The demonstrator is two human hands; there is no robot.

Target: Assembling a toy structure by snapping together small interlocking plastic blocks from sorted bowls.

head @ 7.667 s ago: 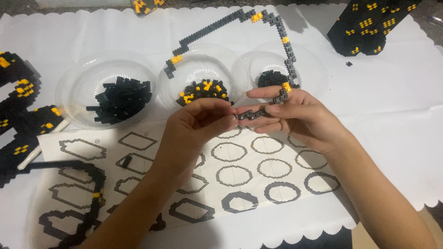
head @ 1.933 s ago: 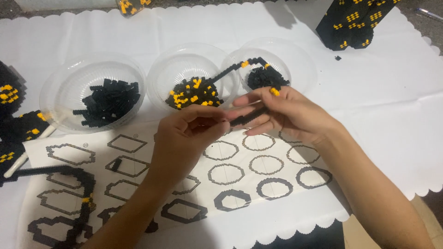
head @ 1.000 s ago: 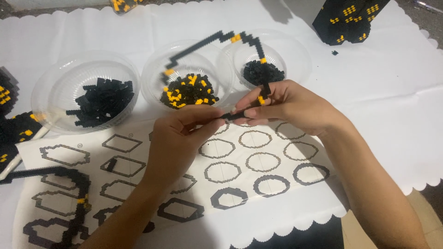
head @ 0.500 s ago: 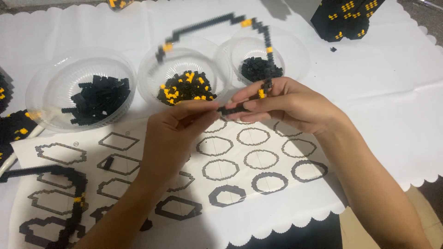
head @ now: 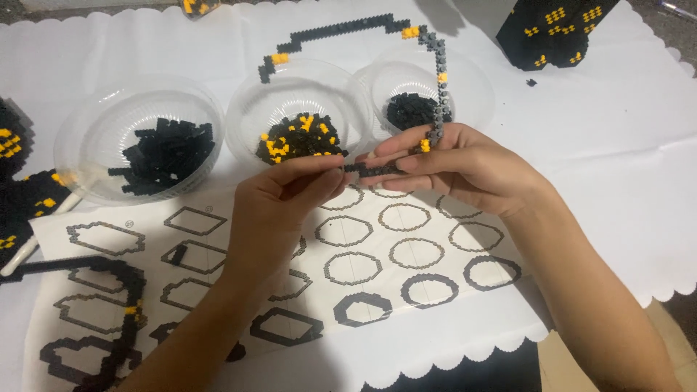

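Pinching a short black end of a long brick chain (head: 436,80) between thumb and forefingers, the left hand (head: 279,207) meets the right hand (head: 454,163) at the centre of the frame; the right hand's fingers are pressed together on the same strip, just beside a yellow brick. From there the chain climbs past the right bowl and arches across the top of the frame, black and grey with a few yellow links, ending above the middle bowl.

Three clear plastic bowls stand in a row on the white scallop-edged cloth (head: 624,167). The left bowl (head: 87,134) holds long black bricks. The middle bowl (head: 250,120) holds small black and yellow bricks mixed. The right bowl (head: 475,91) holds a little heap of dark bricks.

Below the hands lies a printed template sheet (head: 428,305) with rows of grey and black ring and hexagon outlines; another black chain (head: 127,283) rests over its lower left part. A black block with yellow dots (head: 555,29) sits at the upper right, and more black-and-yellow built pieces (head: 22,203) sit at the left edge.
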